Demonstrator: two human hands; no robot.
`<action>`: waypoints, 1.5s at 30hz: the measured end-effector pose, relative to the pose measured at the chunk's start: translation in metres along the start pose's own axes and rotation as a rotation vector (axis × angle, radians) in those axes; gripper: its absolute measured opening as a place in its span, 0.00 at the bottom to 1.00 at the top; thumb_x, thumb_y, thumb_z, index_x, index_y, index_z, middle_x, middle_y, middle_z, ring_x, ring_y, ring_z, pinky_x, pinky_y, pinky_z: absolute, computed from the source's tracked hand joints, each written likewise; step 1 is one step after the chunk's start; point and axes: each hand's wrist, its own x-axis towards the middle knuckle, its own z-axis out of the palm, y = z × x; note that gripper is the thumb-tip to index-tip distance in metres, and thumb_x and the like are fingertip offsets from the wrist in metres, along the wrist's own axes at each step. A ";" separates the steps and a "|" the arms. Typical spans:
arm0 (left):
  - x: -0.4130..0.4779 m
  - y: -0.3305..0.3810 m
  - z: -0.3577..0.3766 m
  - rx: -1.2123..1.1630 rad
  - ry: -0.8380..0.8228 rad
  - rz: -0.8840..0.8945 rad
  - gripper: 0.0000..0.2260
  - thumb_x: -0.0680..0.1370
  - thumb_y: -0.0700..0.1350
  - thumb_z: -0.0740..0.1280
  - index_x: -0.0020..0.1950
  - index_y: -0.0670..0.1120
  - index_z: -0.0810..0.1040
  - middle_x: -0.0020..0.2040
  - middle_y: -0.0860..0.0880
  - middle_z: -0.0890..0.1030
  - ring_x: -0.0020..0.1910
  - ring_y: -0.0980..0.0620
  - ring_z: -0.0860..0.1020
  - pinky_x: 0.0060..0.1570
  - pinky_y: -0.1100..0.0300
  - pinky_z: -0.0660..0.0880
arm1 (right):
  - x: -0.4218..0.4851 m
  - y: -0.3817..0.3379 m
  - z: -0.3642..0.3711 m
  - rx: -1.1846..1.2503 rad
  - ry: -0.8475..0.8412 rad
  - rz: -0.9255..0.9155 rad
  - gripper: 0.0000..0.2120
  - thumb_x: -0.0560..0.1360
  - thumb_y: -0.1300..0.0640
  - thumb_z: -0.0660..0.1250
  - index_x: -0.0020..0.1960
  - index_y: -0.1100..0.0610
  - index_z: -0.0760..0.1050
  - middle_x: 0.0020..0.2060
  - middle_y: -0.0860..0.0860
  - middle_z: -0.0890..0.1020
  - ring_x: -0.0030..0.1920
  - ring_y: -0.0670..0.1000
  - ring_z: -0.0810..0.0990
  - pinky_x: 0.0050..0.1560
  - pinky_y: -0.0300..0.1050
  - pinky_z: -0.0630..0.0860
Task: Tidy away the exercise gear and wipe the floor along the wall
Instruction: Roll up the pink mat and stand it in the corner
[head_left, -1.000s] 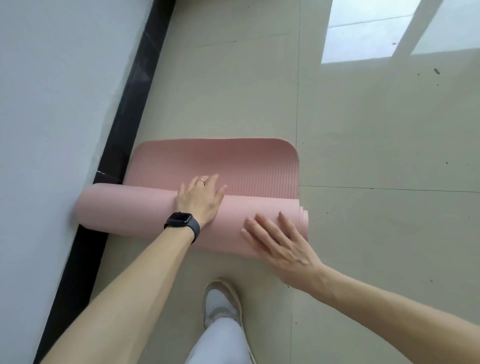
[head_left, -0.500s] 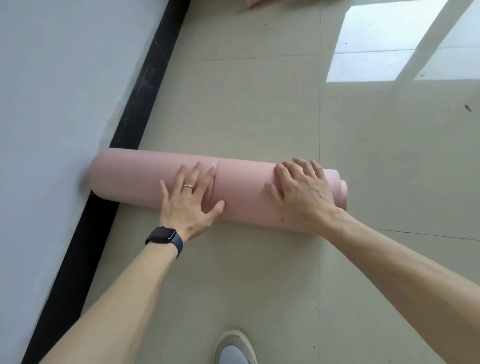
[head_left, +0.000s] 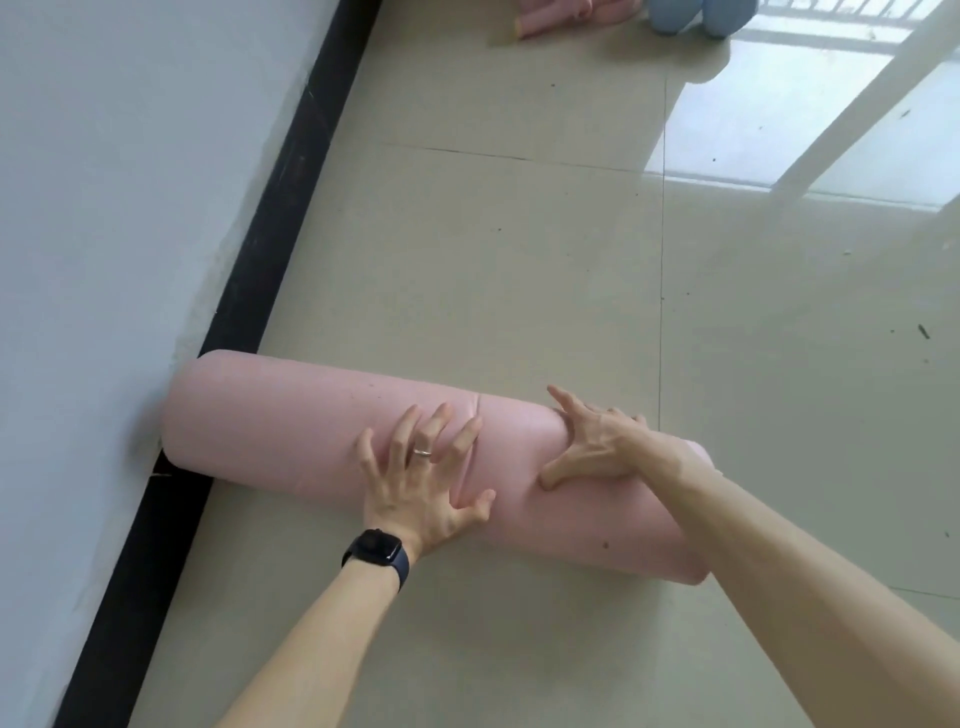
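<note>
Both flat: left hand (head_left: 421, 483) and right hand (head_left: 597, 449), fingers splayed, gripping nothing, press the rolled pink mat (head_left: 280, 431) down, likely so it can't spring open.

The rolled mat (head_left: 270, 431) under the left hand (head_left: 421, 488) is plain pink, the floor (head_left: 493, 270) beyond it pale beige, the skirting (head_left: 278, 218) to its left black.

Pink exercise mat (head_left: 291, 431), fully rolled into a thick cylinder with a crease near mid-length, lying on its side on the tiled floor (head_left: 467, 260). Its left end meets the white wall (head_left: 104, 208) over the black skirting board (head_left: 291, 171). More pink gear (head_left: 540, 23) lies well apart, cut off by the top edge.
</note>
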 end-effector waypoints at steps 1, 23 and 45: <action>-0.004 0.000 0.000 -0.008 0.005 0.004 0.39 0.65 0.72 0.60 0.74 0.61 0.64 0.75 0.52 0.64 0.73 0.45 0.61 0.64 0.30 0.55 | 0.003 -0.002 -0.004 -0.023 -0.045 0.022 0.57 0.51 0.30 0.74 0.75 0.32 0.51 0.72 0.47 0.71 0.72 0.58 0.65 0.70 0.58 0.60; -0.003 0.004 -0.040 -1.155 0.202 -1.685 0.54 0.62 0.69 0.76 0.78 0.62 0.46 0.77 0.50 0.59 0.67 0.43 0.68 0.67 0.36 0.65 | 0.035 0.021 0.010 0.000 0.082 -0.176 0.44 0.48 0.25 0.73 0.58 0.42 0.68 0.49 0.43 0.76 0.52 0.51 0.74 0.51 0.52 0.71; 0.166 0.147 -0.453 -1.521 0.048 -1.161 0.39 0.65 0.49 0.78 0.71 0.54 0.63 0.61 0.56 0.79 0.57 0.54 0.80 0.49 0.49 0.79 | -0.247 0.054 -0.304 0.841 -0.483 -0.190 0.42 0.59 0.20 0.64 0.69 0.37 0.69 0.62 0.33 0.75 0.63 0.39 0.74 0.68 0.44 0.67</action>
